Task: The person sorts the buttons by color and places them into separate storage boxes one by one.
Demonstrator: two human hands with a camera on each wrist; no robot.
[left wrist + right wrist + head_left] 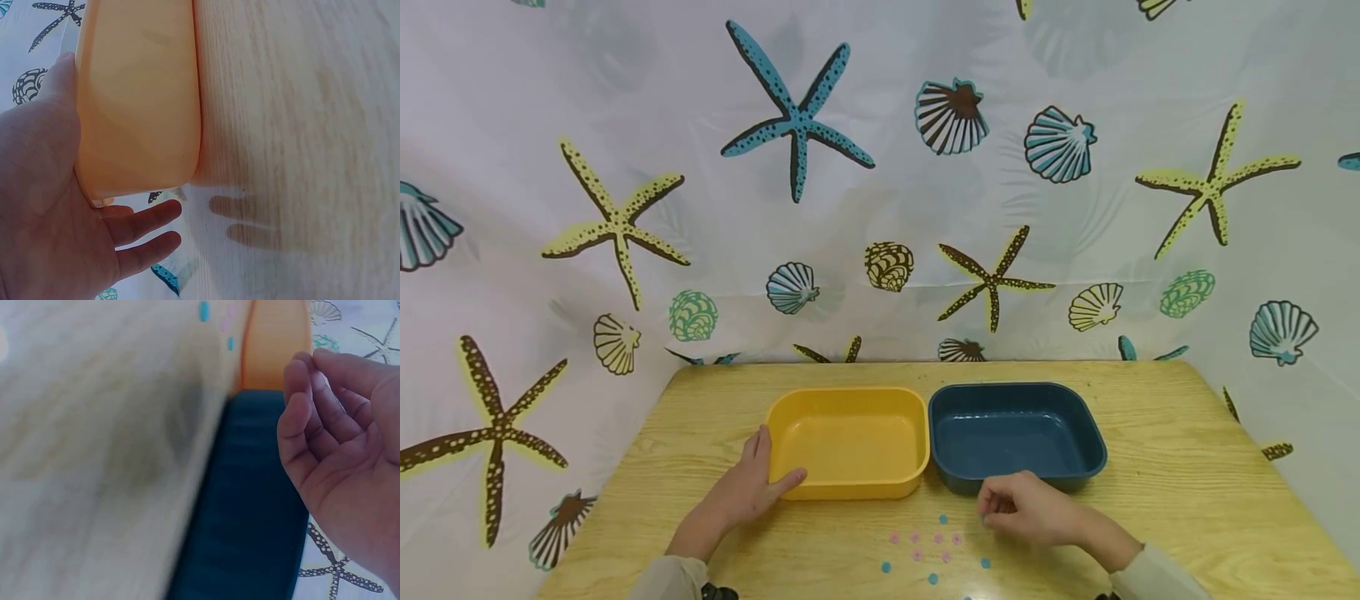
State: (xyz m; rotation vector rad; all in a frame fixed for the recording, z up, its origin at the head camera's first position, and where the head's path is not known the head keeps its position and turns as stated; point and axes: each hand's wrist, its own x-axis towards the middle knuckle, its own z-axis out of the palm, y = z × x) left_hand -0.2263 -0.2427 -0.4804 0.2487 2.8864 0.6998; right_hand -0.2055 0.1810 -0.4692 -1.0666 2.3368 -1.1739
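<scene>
My left hand (747,487) rests at the near left corner of a yellow plastic bin (850,492). Its thumb lies over the front rim, and its straight fingers (150,222) reach along the left end. In front of a dark blue bin (955,483), my right hand (1030,507) hovers low over the table with thumb and index fingertip together. A trace of blue shows at that pinch in the head view, seemingly a small blue disc; the fingertips mostly hide it. Several pink discs (937,538) and several loose blue discs (932,578) lie flat between the hands.
Both bins stand side by side on a light wooden table (1180,467), and no contents show in either. A white cloth (880,200) printed with starfish and shells hangs behind and along the sides of the table.
</scene>
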